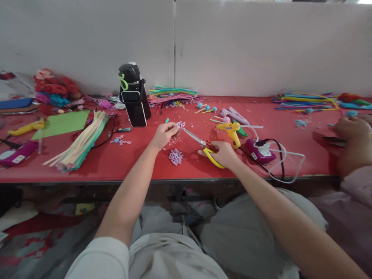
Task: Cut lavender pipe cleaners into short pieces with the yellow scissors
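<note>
My right hand (223, 153) grips scissors (194, 137) with yellow and red handles, their blades pointing left toward my other hand. Thumb and fingers of my left hand (165, 135) are pinched together close to the scissor tips; what they hold is too small to make out. Below the blades, a heap of short lilac cut pieces (176, 157) lies on the red table (157, 166). More lilac bits (180, 124) are scattered just behind my left fingertips.
A yellow glue gun (231, 132) and purple power block (260, 152) with cables sit at right. A black bottle (130, 77) with a phone (135, 110) stands behind left, near a pipe-cleaner bundle (81, 141). Another person's hand (353, 128) is far right.
</note>
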Demonstrator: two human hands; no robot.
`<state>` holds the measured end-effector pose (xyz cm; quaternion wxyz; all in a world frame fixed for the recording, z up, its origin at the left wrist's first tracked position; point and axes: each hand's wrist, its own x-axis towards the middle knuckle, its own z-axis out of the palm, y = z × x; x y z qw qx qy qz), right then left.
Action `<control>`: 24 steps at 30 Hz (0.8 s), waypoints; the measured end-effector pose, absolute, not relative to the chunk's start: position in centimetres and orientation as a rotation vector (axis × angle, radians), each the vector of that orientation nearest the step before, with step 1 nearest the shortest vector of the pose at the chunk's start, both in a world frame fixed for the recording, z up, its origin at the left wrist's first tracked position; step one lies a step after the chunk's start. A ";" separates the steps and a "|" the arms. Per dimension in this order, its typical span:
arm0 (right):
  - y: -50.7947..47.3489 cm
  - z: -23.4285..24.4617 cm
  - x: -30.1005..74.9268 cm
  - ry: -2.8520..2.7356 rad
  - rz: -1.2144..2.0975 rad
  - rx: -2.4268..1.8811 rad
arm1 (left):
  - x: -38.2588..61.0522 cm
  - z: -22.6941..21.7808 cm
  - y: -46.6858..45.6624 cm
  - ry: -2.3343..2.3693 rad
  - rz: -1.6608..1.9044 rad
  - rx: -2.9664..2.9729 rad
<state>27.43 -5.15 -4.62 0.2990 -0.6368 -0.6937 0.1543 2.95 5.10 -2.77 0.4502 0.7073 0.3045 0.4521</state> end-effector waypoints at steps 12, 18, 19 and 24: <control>-4.9 -4.9 27.5 -1.857 0.396 -1.697 | 3.0 -2.6 4.9 0.785 1.107 1.737; -4.9 -5.0 27.6 -1.840 0.400 -1.705 | 3.0 -2.5 4.9 0.761 1.118 1.722; -4.9 -5.0 27.6 -1.838 0.403 -1.705 | 3.0 -2.5 4.8 0.758 1.120 1.719; -4.9 -4.9 27.6 -1.856 0.409 -1.694 | 3.0 -2.6 5.0 0.740 1.124 1.723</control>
